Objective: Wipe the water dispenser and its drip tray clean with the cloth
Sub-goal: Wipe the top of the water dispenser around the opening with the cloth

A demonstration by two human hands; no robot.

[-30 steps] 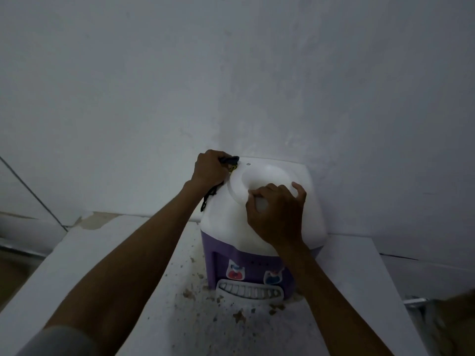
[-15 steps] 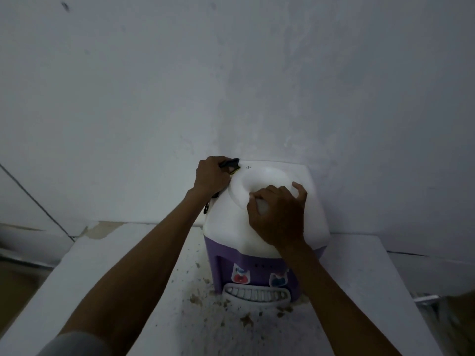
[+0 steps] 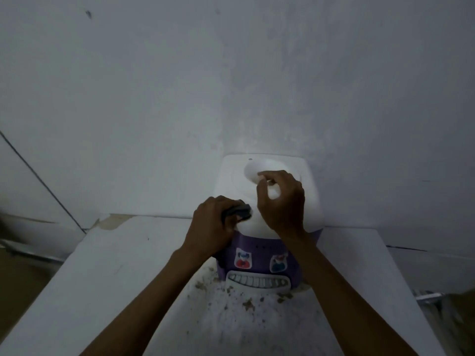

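A small water dispenser (image 3: 305,183) with a white top and a purple front stands on a white table against the wall. Its white slotted drip tray (image 3: 258,280) juts out at the bottom front. My left hand (image 3: 210,229) is shut on a dark cloth (image 3: 237,211) and presses it against the near left edge of the white top. My right hand (image 3: 281,199) rests on the top with its fingers hooked over the rim of the round bottle well (image 3: 259,169).
The white table (image 3: 123,273) carries brown crumbs and dirt (image 3: 246,303) in front of the drip tray. A grey wall (image 3: 231,86) rises straight behind the dispenser. The table's left edge drops to a brown floor.
My left hand with the cloth has slid from the far left corner of the top toward me, down to the near left edge. My right hand has stayed on the well's rim.
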